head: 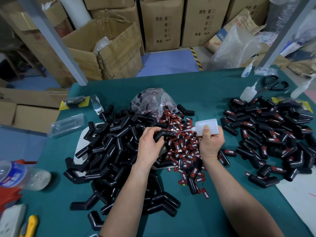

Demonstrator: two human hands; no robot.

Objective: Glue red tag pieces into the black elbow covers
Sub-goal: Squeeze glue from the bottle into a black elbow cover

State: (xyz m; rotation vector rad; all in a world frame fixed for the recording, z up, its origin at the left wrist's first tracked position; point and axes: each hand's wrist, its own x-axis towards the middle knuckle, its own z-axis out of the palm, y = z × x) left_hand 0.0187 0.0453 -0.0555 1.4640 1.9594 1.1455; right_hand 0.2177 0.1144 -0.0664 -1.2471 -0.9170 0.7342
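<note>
My left hand grips a black elbow cover above the middle of the green table. My right hand holds a white glue bottle on its side, its nozzle pointing left at the cover. Beneath both hands lies a heap of red tag pieces spilling from a clear plastic bag. A big pile of plain black elbow covers fills the left. On the right sits a pile of covers with red tags on them.
Other glue bottles and black scissors lie at the back right. A water bottle, a yellow utility knife and a power strip sit at the left edge. Cardboard boxes stand behind the table.
</note>
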